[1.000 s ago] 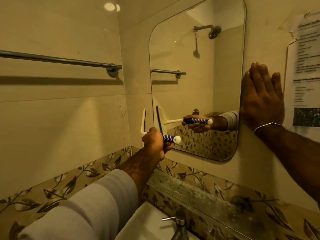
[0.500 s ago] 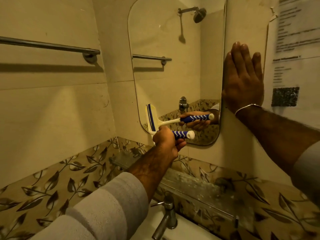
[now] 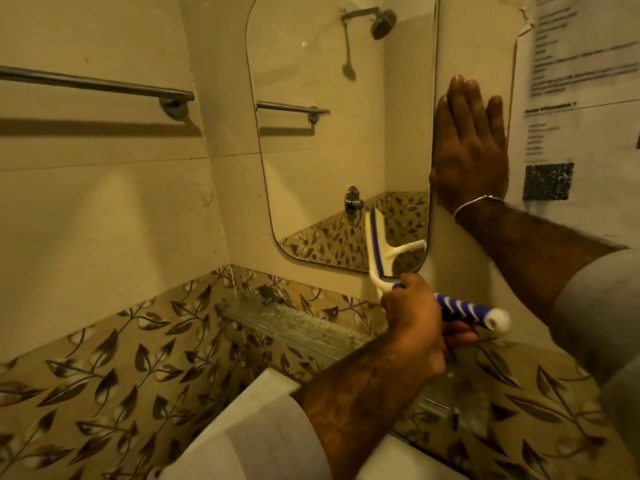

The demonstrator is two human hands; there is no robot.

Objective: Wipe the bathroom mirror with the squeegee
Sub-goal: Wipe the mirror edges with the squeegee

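- Head view, room: cream tiled walls with a band of leaf-pattern tiles low down; towel rail on the left wall; glass shelf under the mirror; printed notice on the far wall at right.
- Squeegee: white frame with blue blade, blue-and-white striped handle; blade upright against the mirror's lower right corner, handle angled near and right.
- Left hand: clamped round the squeegee handle near the neck.
- Right hand: flat, fingers straight and together, pressed on the wall at the mirror's right edge; thin bracelet at the wrist.
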